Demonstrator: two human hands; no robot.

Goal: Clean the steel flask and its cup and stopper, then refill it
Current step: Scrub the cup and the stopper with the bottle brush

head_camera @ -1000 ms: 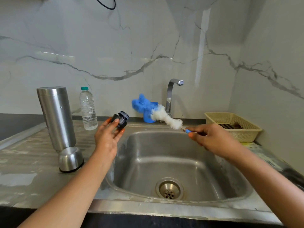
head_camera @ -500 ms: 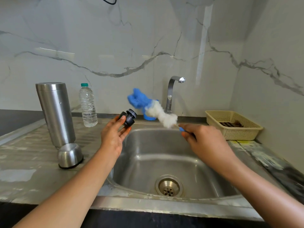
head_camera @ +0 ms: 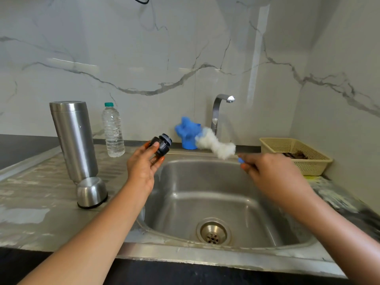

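Stopper: the black stopper (head_camera: 161,146) is held up over the sink's (head_camera: 205,182) back left corner, apart from the flask.
Left hand: the left hand (head_camera: 141,167) pinches the stopper between thumb and fingertips, palm turned away from the camera.
Right hand: the right hand (head_camera: 271,173), blurred, is curled round the blue handle of a bottle brush (head_camera: 218,144); the fluffy white head points left toward the stopper and does not touch it.
Flask and cup: the steel flask (head_camera: 74,140) stands on the drainboard (head_camera: 30,192) left of the basin, with its cup (head_camera: 91,192) mouth down just in front, touching or nearly so.
Nearby: a plastic water bottle (head_camera: 113,132) stands by the drainboard's back edge, a blue cloth-like thing (head_camera: 188,132) lies beside the tap (head_camera: 218,112), and a yellow basket (head_camera: 308,165) sits at the back right corner.
Risk, drop: the hold is a fingertip pinch only, so a hard push from the brush could likely knock the stopper into the basin.
Risk, poor clean: no water runs from the tap; scrubbing dry would probably leave the stopper's grooves dirty.
Risk, knock: the left forearm passes near the cup, and a wide swing could shove it.
Change: against half a second ago, the brush head stands a little farther from the stopper. Flask, cup and bottle keep their places.
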